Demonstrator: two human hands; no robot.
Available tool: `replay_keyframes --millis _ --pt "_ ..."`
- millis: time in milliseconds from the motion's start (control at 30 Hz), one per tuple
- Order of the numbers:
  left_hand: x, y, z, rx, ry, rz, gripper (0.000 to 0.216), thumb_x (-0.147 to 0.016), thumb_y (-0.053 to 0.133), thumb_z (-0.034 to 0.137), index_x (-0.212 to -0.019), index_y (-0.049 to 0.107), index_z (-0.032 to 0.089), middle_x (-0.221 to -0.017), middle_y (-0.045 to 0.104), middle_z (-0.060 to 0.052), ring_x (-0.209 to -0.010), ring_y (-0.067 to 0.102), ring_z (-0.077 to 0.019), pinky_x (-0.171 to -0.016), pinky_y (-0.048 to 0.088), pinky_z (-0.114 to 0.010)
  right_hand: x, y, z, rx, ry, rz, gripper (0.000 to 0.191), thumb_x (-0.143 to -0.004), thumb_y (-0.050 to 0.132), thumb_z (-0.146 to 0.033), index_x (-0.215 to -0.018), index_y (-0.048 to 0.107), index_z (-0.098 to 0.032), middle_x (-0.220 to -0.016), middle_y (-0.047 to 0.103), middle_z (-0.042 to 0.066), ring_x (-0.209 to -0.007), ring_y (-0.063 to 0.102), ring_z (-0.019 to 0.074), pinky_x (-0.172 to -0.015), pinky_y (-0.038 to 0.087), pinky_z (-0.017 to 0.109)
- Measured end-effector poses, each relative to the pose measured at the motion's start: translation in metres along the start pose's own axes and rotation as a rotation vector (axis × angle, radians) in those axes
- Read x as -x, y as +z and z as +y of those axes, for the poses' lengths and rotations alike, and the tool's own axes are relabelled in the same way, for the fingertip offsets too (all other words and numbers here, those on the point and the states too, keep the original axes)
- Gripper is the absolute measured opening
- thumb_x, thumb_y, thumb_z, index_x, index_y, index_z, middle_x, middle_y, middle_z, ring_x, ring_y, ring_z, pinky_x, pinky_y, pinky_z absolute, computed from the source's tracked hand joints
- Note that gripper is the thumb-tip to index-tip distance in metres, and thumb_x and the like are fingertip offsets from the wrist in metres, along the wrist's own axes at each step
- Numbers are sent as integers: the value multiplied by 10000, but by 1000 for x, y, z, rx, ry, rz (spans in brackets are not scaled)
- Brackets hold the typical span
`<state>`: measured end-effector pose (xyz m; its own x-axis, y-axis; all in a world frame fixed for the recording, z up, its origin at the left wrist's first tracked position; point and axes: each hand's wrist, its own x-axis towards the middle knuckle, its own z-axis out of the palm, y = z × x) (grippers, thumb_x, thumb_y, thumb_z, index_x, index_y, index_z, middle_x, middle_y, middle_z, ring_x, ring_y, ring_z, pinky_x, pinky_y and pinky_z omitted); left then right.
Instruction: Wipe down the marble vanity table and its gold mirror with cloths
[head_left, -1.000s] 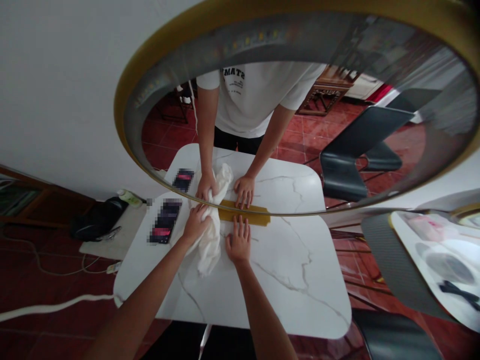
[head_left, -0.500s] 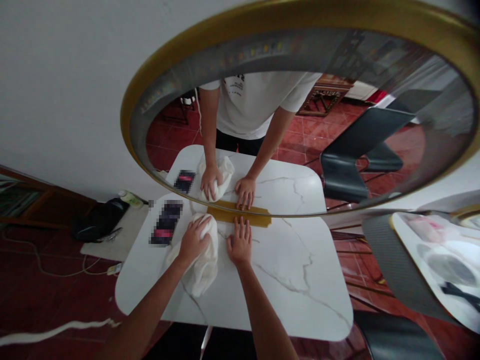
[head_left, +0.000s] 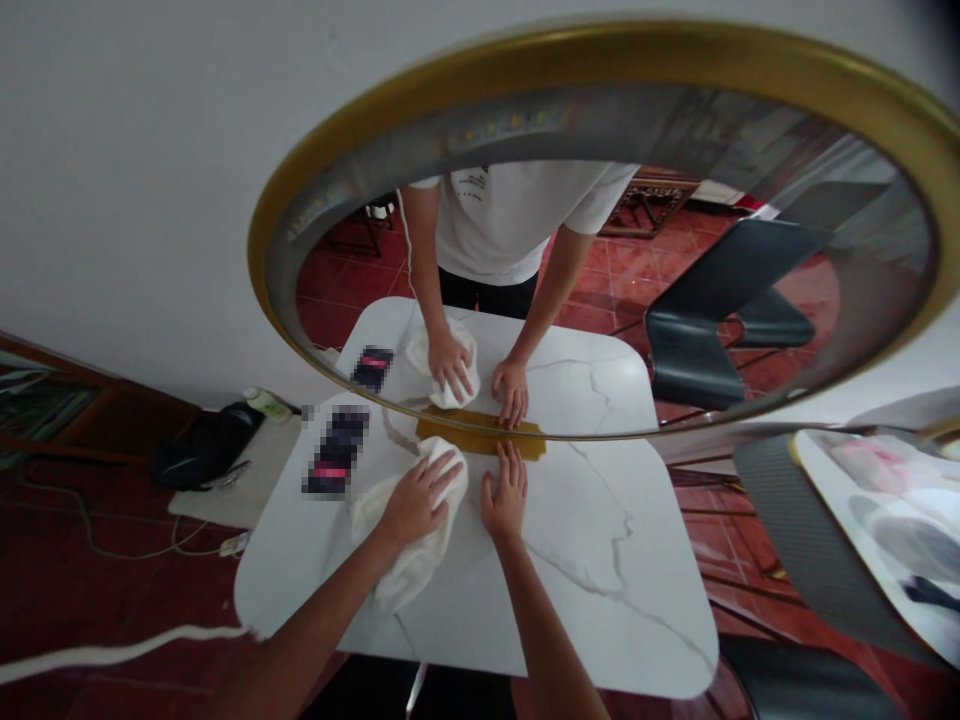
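My left hand (head_left: 416,500) presses down on a bunched white cloth (head_left: 420,570), its fingers curved over the cloth's far end. Part of the cloth is hidden under the palm and forearm. To the right, my right hand (head_left: 506,495) lies flat on the white marbled table (head_left: 592,620), holding nothing. Its fingertips reach the gold base plate (head_left: 534,448) of the oval mirror (head_left: 525,230). Both hands and the cloth show again in the mirror.
A blurred-out dark phone-like object (head_left: 336,455) lies on the table's left side. The gold-rimmed mirror rises at the table's back. Black chairs (head_left: 810,680) and a second white table (head_left: 892,520) stand to the right. A white cord (head_left: 127,650) hangs at lower left.
My left hand and the cloth have slid to the right across the table. My right hand has shifted slightly right, its fingers now slanting toward the base plate.
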<state>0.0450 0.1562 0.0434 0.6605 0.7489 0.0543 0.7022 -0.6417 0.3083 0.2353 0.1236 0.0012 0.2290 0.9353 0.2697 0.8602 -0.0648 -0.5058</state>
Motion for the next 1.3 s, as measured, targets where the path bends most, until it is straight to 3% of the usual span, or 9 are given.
replay_keyframes --millis 133,267,400,533,767,1000,1133,1300 --pt "-30 8 25 -46 152 -80 652 -823 491 270 -1433 258 270 -1530 189 5 -1316 325 -230 -1046 293 -372 0 -16 31 88 72 27 574 -907 331 -243 -1462 185 -205 -1501 230 66 -1374 190 229 -1098 209 481" --pt "-67 17 53 -114 232 -72 549 -879 433 285 -1412 307 257 -1515 240 2 -1294 351 -229 -1005 316 -365 3 -25 56 149 36 -30 599 -893 320 -202 -1470 159 -225 -1509 218 36 -1384 166 207 -1110 193 452" --pt "-93 27 71 -179 273 -50 479 -894 399 243 -1372 383 243 -1485 314 -9 -1285 355 -247 -944 350 -380 5 -25 64 157 0 -67 621 -882 294 -150 -1476 124 -219 -1508 223 21 -1388 155 176 -1117 197 408" --pt "-99 32 72 -195 273 -66 469 -874 428 260 -1343 425 246 -1478 329 -12 -1264 370 -251 -914 365 -388 4 -25 63 157 17 -69 618 -886 290 -143 -1476 121 -221 -1510 217 19 -1388 156 174 -1118 195 408" --pt "-81 23 50 -152 191 -90 600 -833 489 308 -1408 315 298 -1493 294 33 -1282 349 -245 -986 320 -390 2 -29 59 178 39 -60 638 -871 309 -136 -1475 124 -228 -1509 223 15 -1379 181 171 -1122 193 402" --pt "-41 2 -5 -108 71 -49 621 -800 476 203 -1391 344 340 -1481 314 55 -1280 371 -235 -1023 301 -390 2 -30 57 187 49 -59 625 -879 300 -137 -1473 130 -233 -1513 209 22 -1372 202 178 -1119 200 420" --pt "-24 -8 -33 -93 74 -53 602 -804 459 202 -1386 362 323 -1471 335 36 -1257 399 -234 -1023 312 -394 2 -29 57 180 42 -42 634 -872 305 -134 -1472 133 -240 -1513 209 22 -1367 218 185 -1115 207 433" --pt "-23 -9 -36 -132 75 -69 563 -817 459 210 -1366 396 314 -1478 321 39 -1245 404 -247 -1016 312 -403 2 -28 56 181 51 -49 607 -880 298 -147 -1467 166 -229 -1511 214 32 -1365 223 190 -1116 198 437"
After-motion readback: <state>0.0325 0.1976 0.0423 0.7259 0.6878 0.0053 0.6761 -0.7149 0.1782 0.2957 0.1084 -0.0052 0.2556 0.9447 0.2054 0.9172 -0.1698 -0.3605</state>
